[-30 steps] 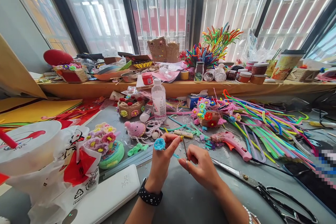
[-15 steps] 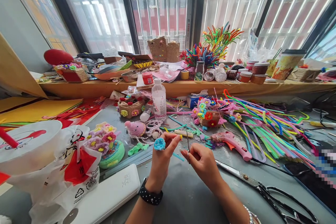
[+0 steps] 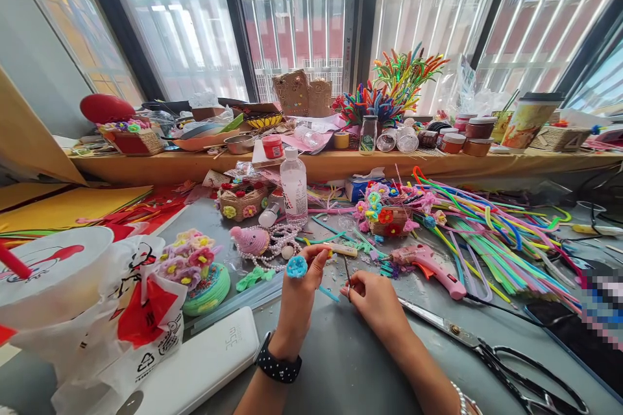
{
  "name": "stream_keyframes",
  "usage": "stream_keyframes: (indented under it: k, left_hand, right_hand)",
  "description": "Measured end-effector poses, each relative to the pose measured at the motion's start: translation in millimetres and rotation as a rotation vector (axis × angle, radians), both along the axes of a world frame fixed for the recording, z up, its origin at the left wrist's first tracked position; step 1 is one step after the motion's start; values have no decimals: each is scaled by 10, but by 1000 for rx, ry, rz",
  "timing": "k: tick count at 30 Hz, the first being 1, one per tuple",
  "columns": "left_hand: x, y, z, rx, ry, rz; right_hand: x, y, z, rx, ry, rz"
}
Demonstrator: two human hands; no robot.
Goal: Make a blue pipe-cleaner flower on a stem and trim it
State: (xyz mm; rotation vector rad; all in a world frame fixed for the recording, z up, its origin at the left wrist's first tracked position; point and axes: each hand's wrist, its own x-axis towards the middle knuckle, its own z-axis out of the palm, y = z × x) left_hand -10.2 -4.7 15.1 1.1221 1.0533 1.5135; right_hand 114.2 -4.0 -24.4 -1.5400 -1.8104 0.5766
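— How many hands, and what do they grip?
— Two, low centre. The left hand (image 3: 300, 295) pinches a small blue fuzzy pipe-cleaner flower (image 3: 296, 266) at its fingertips; the right hand (image 3: 376, 301) pinches a thin dark metal needle (image 3: 347, 270) upright.
— Baskets?
— Two small woven baskets mid-frame, each filled with little flowers: one (image 3: 242, 200) left of the clear plastic bottle (image 3: 294, 186), one (image 3: 389, 217) right.

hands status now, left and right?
Left hand: closed, pinching a blue pipe-cleaner flower.
Right hand: closed, pinching a thin dark needle-like tool.
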Motion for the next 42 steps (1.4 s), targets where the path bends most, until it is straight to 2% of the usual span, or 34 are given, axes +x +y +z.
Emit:
stream_keyframes:
  k: [5, 9, 14, 23, 30, 36, 42]
  left_hand:
    - [-11, -6, 5, -12, -68, -50]
    - [-11, -27, 55, -62, -126, -130]
    - [-8, -21, 59, -101, -218, -115]
    - [-11, -24, 69, -85, -141, -193]
    - [-36, 6, 38, -149, -199, -166]
    - [-17, 25, -9, -224, -77, -255]
    - [-10, 42, -22, -266, -54, -299]
  right_hand:
    - [7, -2, 18, 32, -23, -20]
    - [13, -12, 47, -31, -37, -35]
    - [9, -9, 44, -74, -5, -13]
    - [6, -35, 142, 172, 180, -16]
    - [-2, -51, 161, 192, 287, -19]
    - [17, -60, 194, 139, 514, 87]
    - [30, -52, 226, 127, 565, 206]
